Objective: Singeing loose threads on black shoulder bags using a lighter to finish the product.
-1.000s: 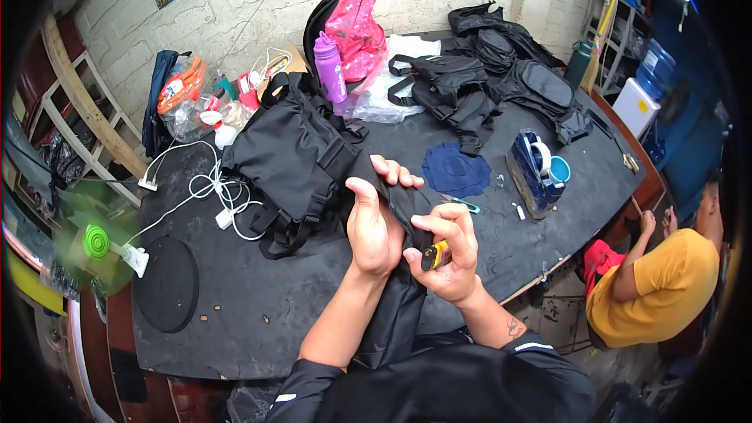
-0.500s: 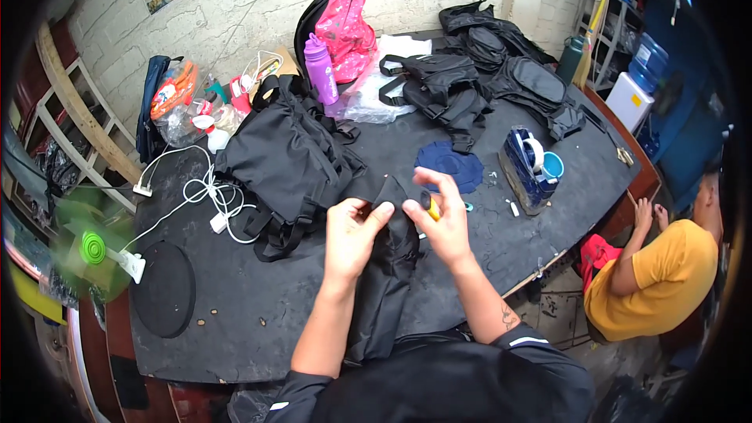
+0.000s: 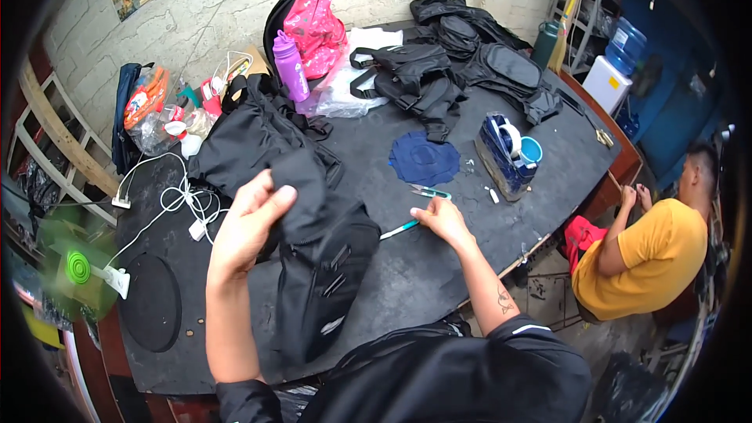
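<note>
My left hand (image 3: 249, 223) is closed on a raised flap of black fabric (image 3: 298, 180). The fabric joins a black backpack (image 3: 333, 286) with zippers, which hangs toward the table's near edge. To the right, my right hand (image 3: 442, 221) is low over the table with its fingers curled; what they hold, if anything, is hidden. Thread snips (image 3: 427, 191) lie just beyond its knuckles. A slim white and teal pen-like tool (image 3: 399, 229) lies by its thumb. Another black bag (image 3: 243, 145) rests behind my left hand.
Several black bags (image 3: 501, 70), a pink bag (image 3: 317, 27) and a purple bottle (image 3: 290, 66) stand along the back. A tape dispenser (image 3: 497, 168) and navy cloth piece (image 3: 423, 158) lie right of centre. White cables (image 3: 184, 200) and a fan (image 3: 78, 266) are left; a person (image 3: 642, 258) sits right.
My hands have parted: the left lifted the fabric up and left, and the right went down beside the snips. The yellow object by my right hand is out of sight.
</note>
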Motion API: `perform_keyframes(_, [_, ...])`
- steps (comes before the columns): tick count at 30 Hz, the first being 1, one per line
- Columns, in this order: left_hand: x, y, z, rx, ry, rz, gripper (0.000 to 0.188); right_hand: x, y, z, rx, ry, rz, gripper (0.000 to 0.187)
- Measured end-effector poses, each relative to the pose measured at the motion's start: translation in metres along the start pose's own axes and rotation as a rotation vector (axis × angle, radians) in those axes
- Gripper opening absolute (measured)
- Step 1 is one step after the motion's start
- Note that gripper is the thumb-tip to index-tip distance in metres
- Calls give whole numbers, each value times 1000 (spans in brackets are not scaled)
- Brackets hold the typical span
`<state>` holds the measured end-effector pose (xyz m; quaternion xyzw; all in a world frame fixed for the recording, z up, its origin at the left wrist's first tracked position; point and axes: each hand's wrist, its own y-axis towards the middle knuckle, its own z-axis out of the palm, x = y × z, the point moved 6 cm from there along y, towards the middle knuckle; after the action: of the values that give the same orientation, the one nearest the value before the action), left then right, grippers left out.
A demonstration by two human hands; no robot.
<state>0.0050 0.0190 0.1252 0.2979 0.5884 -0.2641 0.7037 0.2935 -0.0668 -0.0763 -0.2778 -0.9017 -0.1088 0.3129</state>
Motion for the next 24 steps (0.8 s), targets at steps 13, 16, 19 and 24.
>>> perform_keyframes(13, [73,20,45,-410,177,227,45,-26,47,-36,-351,172,-241,11])
perform_keyframes(16, [72,14,51,-343,140,259,38,40,23,-80,-245,555,-343,9])
perform_keyframes(19, [75,13,53,-272,67,179,32,115,-25,-114,-156,658,-609,13])
perform_keyframes(24, [70,15,62,-193,90,196,63,173,-65,-123,-101,276,-1009,17])
